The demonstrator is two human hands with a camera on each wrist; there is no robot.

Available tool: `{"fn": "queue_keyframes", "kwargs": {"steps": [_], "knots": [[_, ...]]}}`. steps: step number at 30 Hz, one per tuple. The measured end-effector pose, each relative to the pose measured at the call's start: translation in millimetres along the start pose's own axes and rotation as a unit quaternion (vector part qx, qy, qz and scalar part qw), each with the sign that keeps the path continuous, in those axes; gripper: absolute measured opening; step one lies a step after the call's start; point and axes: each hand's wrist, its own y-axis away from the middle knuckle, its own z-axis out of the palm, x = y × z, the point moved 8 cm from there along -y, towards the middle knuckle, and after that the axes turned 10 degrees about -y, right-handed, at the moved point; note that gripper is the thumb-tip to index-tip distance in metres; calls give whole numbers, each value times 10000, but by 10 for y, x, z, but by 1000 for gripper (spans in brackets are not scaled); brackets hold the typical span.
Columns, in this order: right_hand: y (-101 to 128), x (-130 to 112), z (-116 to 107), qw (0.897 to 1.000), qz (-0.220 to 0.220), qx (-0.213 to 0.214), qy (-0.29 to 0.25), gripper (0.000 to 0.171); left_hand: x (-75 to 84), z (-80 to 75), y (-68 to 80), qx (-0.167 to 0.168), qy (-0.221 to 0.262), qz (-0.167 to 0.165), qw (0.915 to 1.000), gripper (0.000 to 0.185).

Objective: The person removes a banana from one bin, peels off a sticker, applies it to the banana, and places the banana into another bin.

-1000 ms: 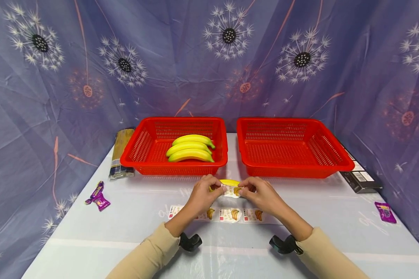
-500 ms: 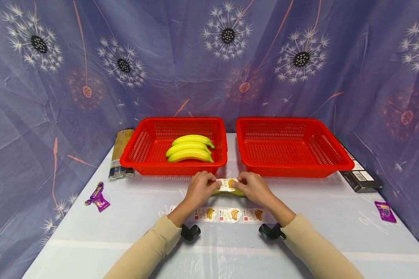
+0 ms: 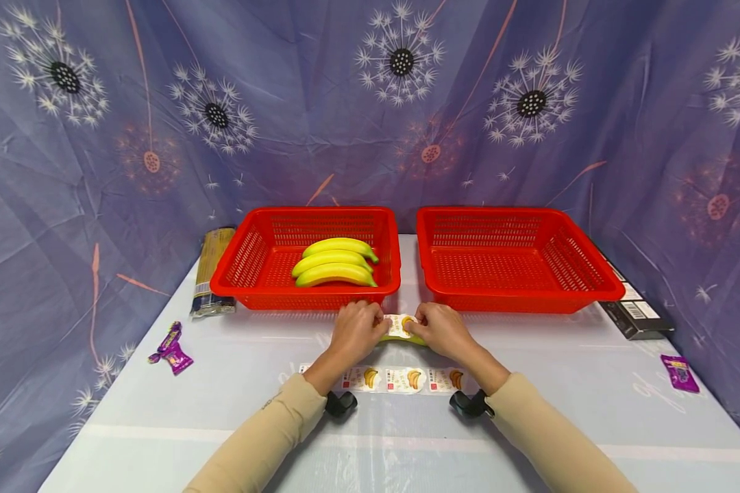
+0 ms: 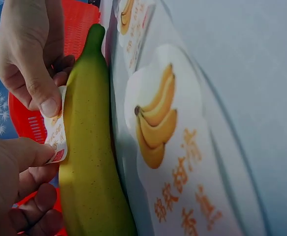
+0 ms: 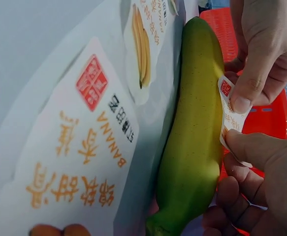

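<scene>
A greenish-yellow banana lies on the table just in front of the gap between two red baskets. Each hand pinches one end of a small white banana sticker that lies against the banana's far side. My left hand grips the sticker's left end and my right hand its right end. In the left wrist view the sticker curls against the banana. The right wrist view shows the sticker beside the banana. A sheet of banana stickers lies nearer me.
The left red basket holds three yellow bananas; the right red basket has nothing in it. A spaghetti pack and a purple candy lie at the left. A dark box and a purple packet lie at the right.
Both hands have moved away from me toward the baskets and drawn closer together. The sticker, first held in front of the banana, now sits on its far side.
</scene>
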Motion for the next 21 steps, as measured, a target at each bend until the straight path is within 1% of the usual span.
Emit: {"fn": "queue_keyframes", "kwargs": {"steps": [4,8,11,13,16,18,21], "knots": [[-7,-8,16,9999,-47,53,136,29,28,1,0,146,-245,108,9995,17],[-5,-36,23,9987,-205,234,395,28,56,2,9,247,-456,197,9985,19],[1,-51,25,9976,-313,368,488,28,71,2,19,308,-497,248,9980,19],[7,-49,25,9976,-326,409,450,26,78,0,26,320,-488,268,9979,18],[13,-24,18,9982,-310,437,266,26,73,-2,32,319,-404,282,9983,18],[20,-8,12,9985,-325,435,119,25,52,13,35,216,-236,241,9992,16],[35,4,6,9980,-470,421,-95,25,5,44,43,0,154,122,9998,17]]}}
